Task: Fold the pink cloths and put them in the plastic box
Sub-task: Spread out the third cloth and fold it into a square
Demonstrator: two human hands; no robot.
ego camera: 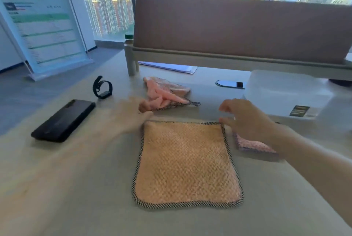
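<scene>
A pink cloth point(185, 163) with a black-and-white checked hem lies spread flat on the table in front of me. My left hand point(131, 116), blurred by motion, hovers open at its far left corner. Fingers apart, my right hand point(245, 119) sits at the far right corner, the fingertips just touching the hem. A crumpled pink cloth point(165, 94) lies farther back. A folded pink cloth point(251, 144) rests to the right, partly hidden under my right forearm. The translucent plastic box point(285, 93) stands at the right.
A black phone point(63, 120) and a black wristband point(102, 87) lie at the left of the table point(76, 188). A brown padded partition point(238, 26) on a pale frame closes the far side, with papers point(171, 67) beneath it and a cable port point(229, 84) beside the box.
</scene>
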